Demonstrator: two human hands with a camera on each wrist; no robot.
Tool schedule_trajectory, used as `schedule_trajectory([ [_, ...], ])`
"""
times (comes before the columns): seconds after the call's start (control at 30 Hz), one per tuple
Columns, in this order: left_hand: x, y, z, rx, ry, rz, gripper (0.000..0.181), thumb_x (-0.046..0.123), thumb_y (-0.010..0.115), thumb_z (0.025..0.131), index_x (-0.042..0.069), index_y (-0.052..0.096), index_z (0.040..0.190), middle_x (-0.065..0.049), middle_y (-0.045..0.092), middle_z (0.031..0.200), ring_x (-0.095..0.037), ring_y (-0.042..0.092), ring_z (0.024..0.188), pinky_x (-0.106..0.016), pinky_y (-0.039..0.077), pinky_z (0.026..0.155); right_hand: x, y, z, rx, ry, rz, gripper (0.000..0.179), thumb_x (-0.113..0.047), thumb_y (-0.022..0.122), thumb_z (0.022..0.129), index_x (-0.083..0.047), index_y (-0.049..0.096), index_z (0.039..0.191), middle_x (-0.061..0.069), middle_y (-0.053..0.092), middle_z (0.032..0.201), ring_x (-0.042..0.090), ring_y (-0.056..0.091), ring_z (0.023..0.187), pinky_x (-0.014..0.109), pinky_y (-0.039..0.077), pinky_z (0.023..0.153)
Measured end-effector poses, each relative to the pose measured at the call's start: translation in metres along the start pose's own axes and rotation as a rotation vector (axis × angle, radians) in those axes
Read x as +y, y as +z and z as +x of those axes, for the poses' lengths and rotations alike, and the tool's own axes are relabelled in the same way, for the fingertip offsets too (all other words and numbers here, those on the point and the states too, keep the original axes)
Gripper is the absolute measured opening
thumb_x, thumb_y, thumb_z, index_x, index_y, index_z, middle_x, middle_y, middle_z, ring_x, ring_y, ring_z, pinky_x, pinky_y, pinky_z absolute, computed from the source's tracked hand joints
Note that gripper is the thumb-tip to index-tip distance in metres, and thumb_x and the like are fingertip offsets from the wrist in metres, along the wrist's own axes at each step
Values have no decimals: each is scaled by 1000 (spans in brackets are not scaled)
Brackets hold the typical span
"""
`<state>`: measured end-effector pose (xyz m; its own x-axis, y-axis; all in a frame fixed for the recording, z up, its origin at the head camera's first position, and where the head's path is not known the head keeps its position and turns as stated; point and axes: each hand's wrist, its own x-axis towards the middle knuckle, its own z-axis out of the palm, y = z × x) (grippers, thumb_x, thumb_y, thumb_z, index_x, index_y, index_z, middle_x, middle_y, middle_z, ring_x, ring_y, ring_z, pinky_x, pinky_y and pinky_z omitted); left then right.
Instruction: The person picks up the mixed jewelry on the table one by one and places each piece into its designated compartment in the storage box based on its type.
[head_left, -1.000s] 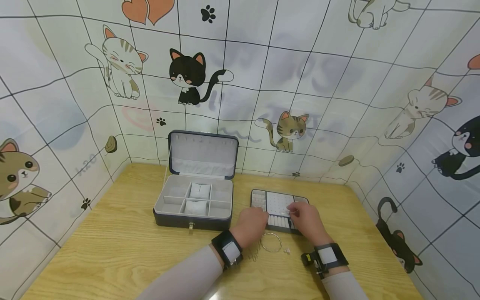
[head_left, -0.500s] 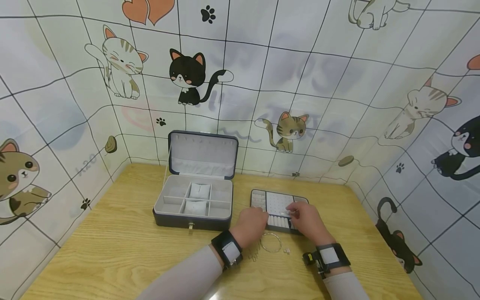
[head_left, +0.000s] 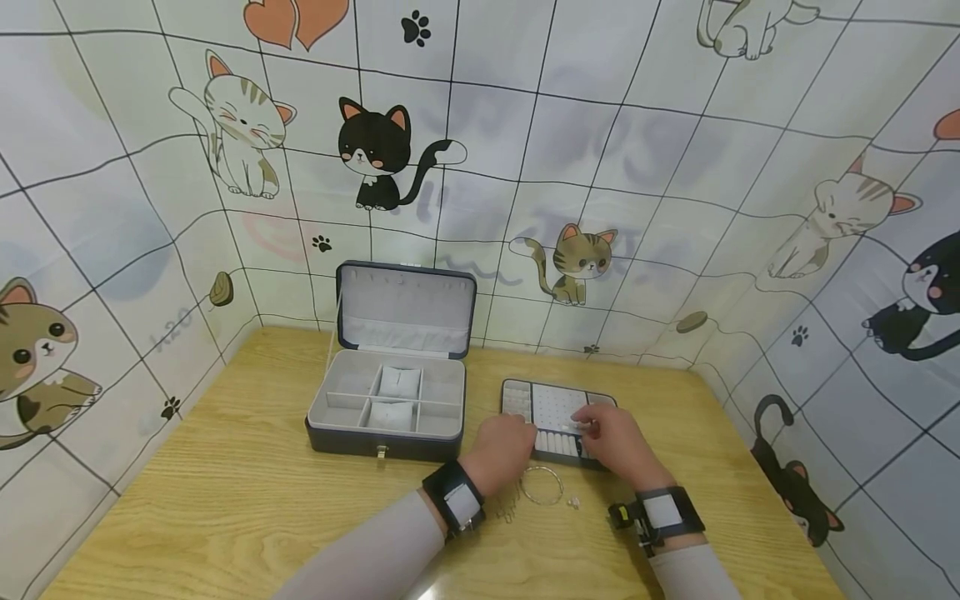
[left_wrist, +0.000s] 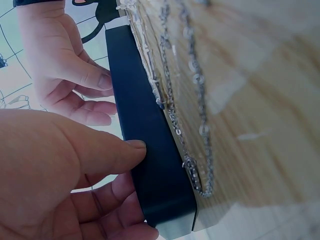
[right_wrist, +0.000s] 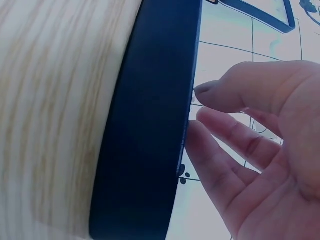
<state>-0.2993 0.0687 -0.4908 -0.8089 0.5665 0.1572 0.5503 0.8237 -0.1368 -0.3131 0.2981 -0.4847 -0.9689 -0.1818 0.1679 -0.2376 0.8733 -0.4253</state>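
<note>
The tray (head_left: 558, 457) lies on the worktop (head_left: 247, 500), its long axis running left to right. The left hand (head_left: 498, 454) pinches its near left corner; the right hand (head_left: 618, 446), nearer the dotted panel (head_left: 553, 405), bends thumb and fingertips together, their hold indistinct.

Shallow, rectangular navy jewellery tray (head_left: 557, 458), pale lining, lying flat on wooden table (head_left: 225, 500). Small cells (head_left: 516, 398) at left, dotted white panel (head_left: 553, 405) in middle, row of white ring rolls (head_left: 555, 442) along front. Left hand (head_left: 502, 450) grips near left corner, thumb on front wall (left_wrist: 160, 185); right hand (head_left: 617, 437) bent over right part, partly hiding it.
</note>
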Motion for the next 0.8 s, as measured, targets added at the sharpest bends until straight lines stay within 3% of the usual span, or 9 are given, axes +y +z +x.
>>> schedule_trajectory([
  [0.8,0,1,1,4,-1,-12,11,28,68,102,19,74,103,3,66,82,-13,58,71,-28,46,54,-13,-15,-3,-82,35,31,27,-1,79,87,-10,78,112,8,71,111,21,65,92,37,59,74],
])
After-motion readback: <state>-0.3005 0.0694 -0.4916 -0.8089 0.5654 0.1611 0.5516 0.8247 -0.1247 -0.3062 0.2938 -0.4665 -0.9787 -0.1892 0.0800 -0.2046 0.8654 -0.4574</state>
